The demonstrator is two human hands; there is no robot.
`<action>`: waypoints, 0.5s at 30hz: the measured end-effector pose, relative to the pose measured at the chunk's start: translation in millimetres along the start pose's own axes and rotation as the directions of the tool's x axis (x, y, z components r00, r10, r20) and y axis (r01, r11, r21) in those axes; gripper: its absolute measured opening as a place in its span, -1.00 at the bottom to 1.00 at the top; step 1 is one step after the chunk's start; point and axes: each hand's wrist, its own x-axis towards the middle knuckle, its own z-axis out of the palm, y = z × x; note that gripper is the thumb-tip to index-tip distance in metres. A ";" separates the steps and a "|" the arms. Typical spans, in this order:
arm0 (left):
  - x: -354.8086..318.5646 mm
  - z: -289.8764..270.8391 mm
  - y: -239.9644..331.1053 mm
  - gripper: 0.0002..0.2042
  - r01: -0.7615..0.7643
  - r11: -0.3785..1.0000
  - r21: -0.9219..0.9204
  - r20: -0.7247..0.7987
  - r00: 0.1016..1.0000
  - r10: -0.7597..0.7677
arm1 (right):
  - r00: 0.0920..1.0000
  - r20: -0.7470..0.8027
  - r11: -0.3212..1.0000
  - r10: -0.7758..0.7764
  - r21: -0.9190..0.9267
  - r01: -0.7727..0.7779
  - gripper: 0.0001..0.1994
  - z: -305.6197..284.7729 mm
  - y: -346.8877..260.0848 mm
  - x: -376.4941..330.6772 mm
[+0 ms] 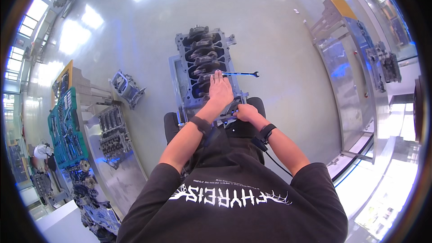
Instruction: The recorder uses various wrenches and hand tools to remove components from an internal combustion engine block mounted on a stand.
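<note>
An engine block (183, 72) lies before me with its crankshaft (206, 58) exposed along the middle. My left hand (220, 92) reaches over the near half of the block, fingers stretched forward. Its fingertips touch the near-crankshaft end of a combination wrench (240, 74); that end is partly hidden under them. The wrench's open jaw points right, past the side of the block. At the block's near right corner is my right hand (246, 113), with its fingers curled in. Whatever it grips there is too small and covered to make out.
To the left, a bench carries a green tool case (67, 128) and a cylinder head (112, 135); a metal casting (127, 88) sits near it. At right is a metal workbench (335, 63) with an engine part (384, 65) beyond. A black cable (276, 162) hangs near my right forearm.
</note>
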 end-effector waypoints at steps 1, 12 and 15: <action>1.4 3.3 -0.9 -0.43 -0.004 1.000 -0.019 -0.029 1.000 0.003 | 1.000 0.005 1.000 -0.005 0.002 0.005 -0.60 -0.1 1.1 1.0; 3.6 3.2 -24.6 -0.48 -0.017 0.937 -0.349 -0.126 0.992 -0.029 | 1.000 -0.016 0.999 -0.015 0.031 0.015 -0.59 2.6 5.3 6.3; -0.2 -2.5 -29.4 -0.47 0.026 0.941 -0.338 -0.012 0.999 -0.032 | 1.000 -0.019 0.999 -0.023 0.036 0.024 -0.58 2.1 5.3 6.2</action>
